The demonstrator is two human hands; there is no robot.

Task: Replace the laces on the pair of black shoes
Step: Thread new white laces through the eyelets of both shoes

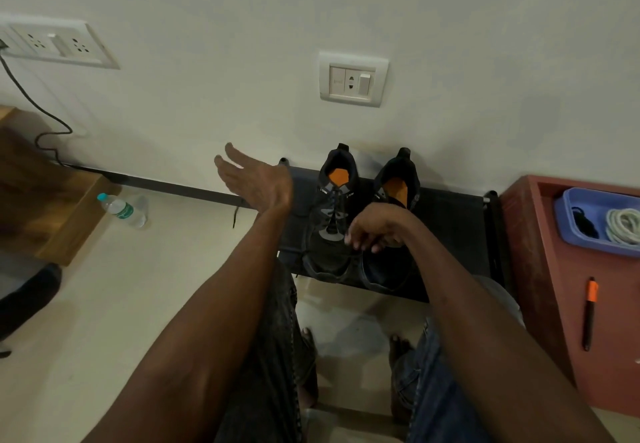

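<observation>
Black shoes [360, 221] sit side by side on a dark low rack [453, 221] against the wall, centre of frame, orange insoles showing.

Head view, risks: the left-hand shoe is laced with a dark lace; its loose end [236, 216] seems to trail off the rack's left edge toward the floor. A hard tug could drag the shoe off the rack. Whether the right-hand shoe carries a lace cannot be told; the wrist hides its front. Spare laces, dark [583, 224] and pale [623, 226], lie in a blue tray [568, 235] at far right, well apart from the shoes, so a long reach across.

Hands: left hand [254, 179] raised left of the shoes, fingers straight and spread, holding nothing. Right hand [375, 229] bent at the wrist over the shoes' fronts, fingertips curled downward near the lower eyelets; a pinch on the lace looks likely but I cannot tell.
</observation>
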